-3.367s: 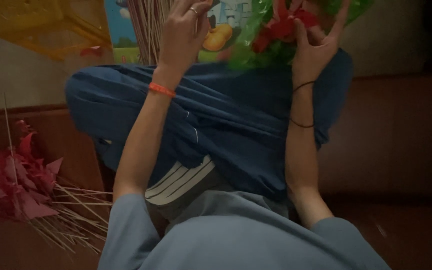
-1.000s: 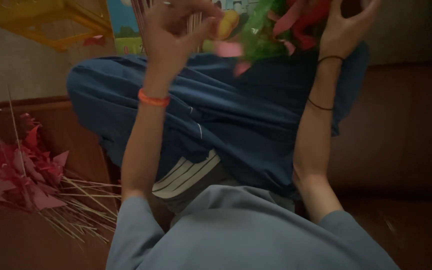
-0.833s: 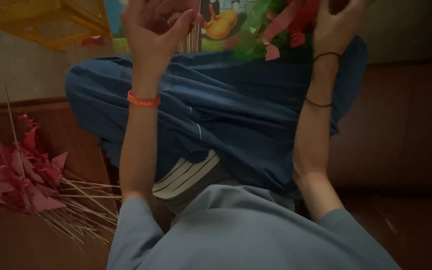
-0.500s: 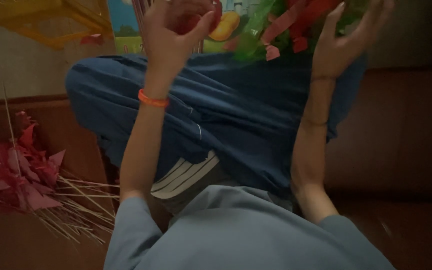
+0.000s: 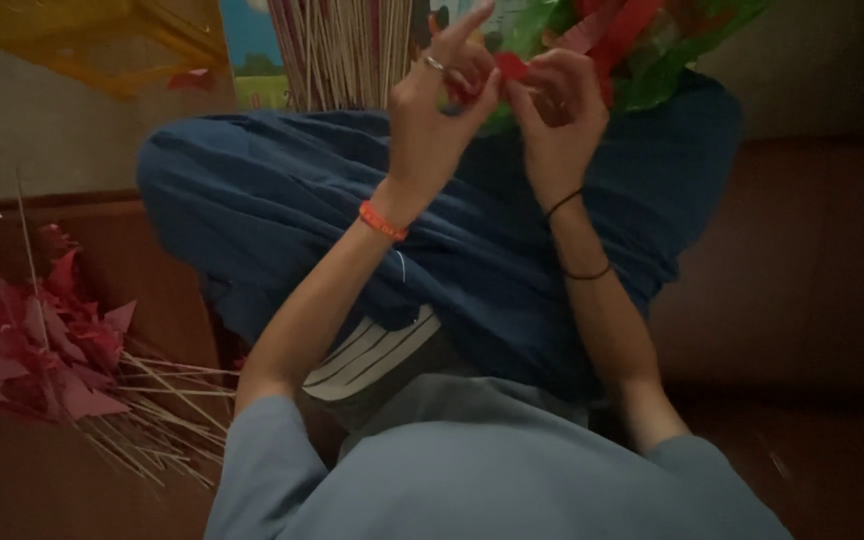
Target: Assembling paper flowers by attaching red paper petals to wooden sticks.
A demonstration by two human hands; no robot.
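A small red paper piece [image 5: 512, 66] is pinched between the fingers of both hands, held up above the crossed blue-trousered legs [image 5: 352, 210]. The left hand [image 5: 437, 110] is closed on the piece with thumb and middle fingers, its forefinger pointed upward; a ring is seen on it and an orange band at the wrist. The right hand [image 5: 557, 110] is curled, fingertips pressed on the piece's other side. Just behind, a bundle of sticks [image 5: 342, 50] and a green bag [image 5: 672, 50] of red paper are seen. A heap of red flags on sticks [image 5: 42, 345] is laid well apart at the left.
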